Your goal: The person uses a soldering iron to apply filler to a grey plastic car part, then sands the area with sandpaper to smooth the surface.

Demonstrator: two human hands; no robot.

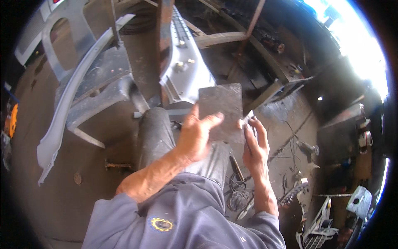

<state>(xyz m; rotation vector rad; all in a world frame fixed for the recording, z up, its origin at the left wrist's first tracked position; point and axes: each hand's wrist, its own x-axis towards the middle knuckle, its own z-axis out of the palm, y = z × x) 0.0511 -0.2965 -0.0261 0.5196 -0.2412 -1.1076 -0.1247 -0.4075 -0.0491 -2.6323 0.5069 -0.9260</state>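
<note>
My left hand [195,135] grips a dark, flat rectangular plate [226,101] by its left edge, thumb on top and the other fingers underneath. The plate is held up over my lap, its surface dull and scuffed. Close by its right edge, my right hand [256,145] is closed in a pinch around a small whitish piece [248,116]. Its kind is too small to make out, and I cannot tell whether it touches the plate. Beyond the plate lies a long white plastic panel [190,70] with small pale bits on it.
A grey chair [99,101] stands at left, with a long curved grey trim strip [78,91] against it. A rusty upright post [164,45] rises ahead. Hammer [236,168], wires and scattered tools lie on the floor at right, beside a cluttered shelf [362,166].
</note>
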